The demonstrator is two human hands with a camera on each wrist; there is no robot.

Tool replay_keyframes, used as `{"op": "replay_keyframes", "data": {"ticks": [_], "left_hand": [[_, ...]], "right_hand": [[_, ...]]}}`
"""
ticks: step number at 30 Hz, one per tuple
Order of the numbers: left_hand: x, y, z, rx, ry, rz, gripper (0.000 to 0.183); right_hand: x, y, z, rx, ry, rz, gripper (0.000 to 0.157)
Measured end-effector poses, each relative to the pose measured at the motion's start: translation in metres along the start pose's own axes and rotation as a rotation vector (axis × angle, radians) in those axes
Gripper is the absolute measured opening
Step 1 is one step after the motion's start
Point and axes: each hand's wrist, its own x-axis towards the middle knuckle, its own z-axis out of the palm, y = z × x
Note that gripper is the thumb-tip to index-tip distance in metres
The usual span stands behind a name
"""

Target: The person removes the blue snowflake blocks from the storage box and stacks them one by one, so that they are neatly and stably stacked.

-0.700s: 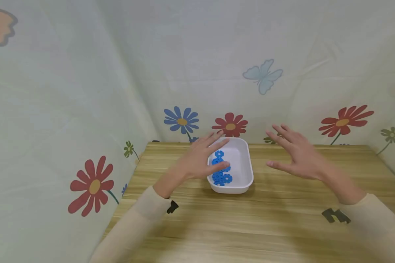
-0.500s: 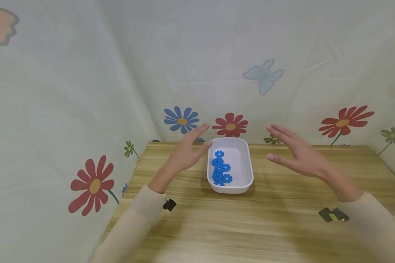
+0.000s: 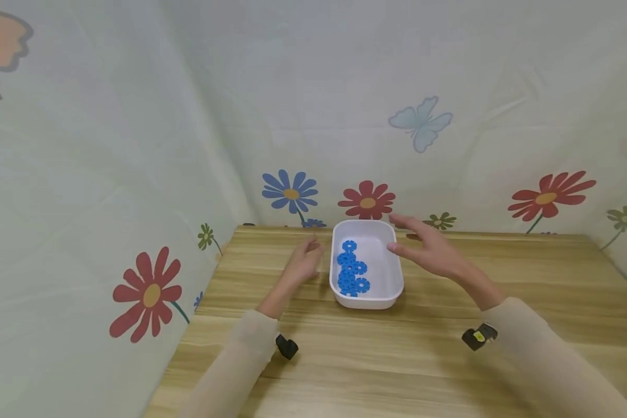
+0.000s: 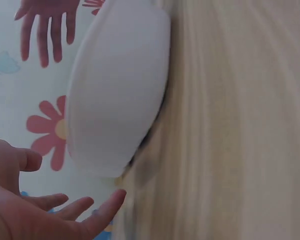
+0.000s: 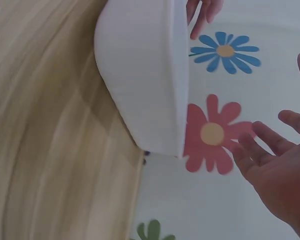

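A white plastic tub (image 3: 381, 249) stands on the wooden table, with several blue flower-shaped plastic pieces (image 3: 349, 268) gathered along its left side. Just left of the tub is my left hand (image 3: 301, 264), fingers loosely bent and holding nothing. On the other side, my right hand (image 3: 429, 249) has its thumb and fingers spread, the fingertips right by the tub's right rim. In the left wrist view the tub's outer wall (image 4: 122, 85) rises beyond my relaxed fingers. The right wrist view shows the opposite wall (image 5: 140, 75) and my empty right palm (image 5: 285, 175).
The wood-grain table (image 3: 376, 360) runs back to a pale curtain (image 3: 313, 87) printed with flowers and a butterfly. More curtain hangs along the left side. A small black device (image 3: 286, 346) is strapped at the left wrist, another black device (image 3: 479, 337) at the right.
My left hand has moved from over the tub's left part to the left and down beside it. My right hand has come left toward the rim. The tub and blue pieces stay put.
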Motion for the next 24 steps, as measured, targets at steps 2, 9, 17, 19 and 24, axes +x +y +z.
{"op": "replay_keyframes", "data": {"ticks": [2, 9, 17, 19, 24], "left_hand": [[0.001, -0.004, 0.007, -0.049, -0.020, -0.038, 0.060], [0.002, -0.008, 0.026, -0.081, -0.081, -0.048, 0.052], [0.001, -0.009, 0.028, -0.140, -0.093, -0.023, 0.049], [0.001, -0.010, 0.028, -0.154, -0.103, -0.023, 0.048], [0.003, -0.013, 0.027, -0.166, -0.095, -0.021, 0.048]], "right_hand": [[0.008, 0.003, 0.011, 0.046, -0.007, 0.005, 0.078], [0.030, 0.011, 0.050, 0.081, -0.014, -0.007, 0.065], [0.045, 0.007, 0.081, 0.044, -0.120, -0.095, 0.051], [0.048, 0.007, 0.085, 0.031, -0.145, -0.097, 0.049], [0.056, 0.009, 0.100, -0.060, -0.183, -0.116, 0.045]]}}
